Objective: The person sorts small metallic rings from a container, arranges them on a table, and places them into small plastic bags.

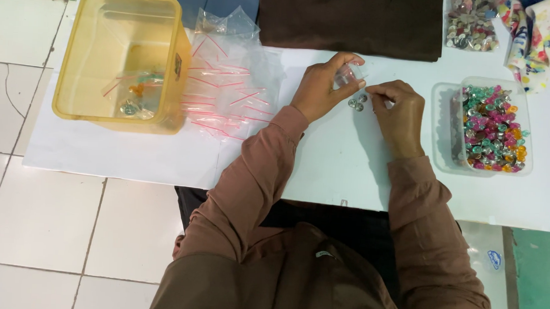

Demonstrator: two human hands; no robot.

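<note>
The small silver studs (357,102) lay on the white table (324,156) directly between the two hands, the left hand (320,88) pinching a small clear bag (346,75) just above them, the right hand (400,110) closed in a pinch touching their right side, both about equally near

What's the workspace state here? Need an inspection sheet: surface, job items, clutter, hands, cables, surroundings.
Surface: white sheet laid on a tiled floor.
Job's things: small clear bag in the left hand; small round metal pieces on the sheet between the hands.
Clutter: pile of clear zip bags; yellow tub with a few packed bags; clear tray of coloured pieces; second clear container of silvery pieces.
Hands: left hand fingers pinch the bag; right hand fingers pinched just above the pieces, contents hidden.
Cables: nothing seen.
Surroundings: dark brown cloth, patterned fabric.
</note>
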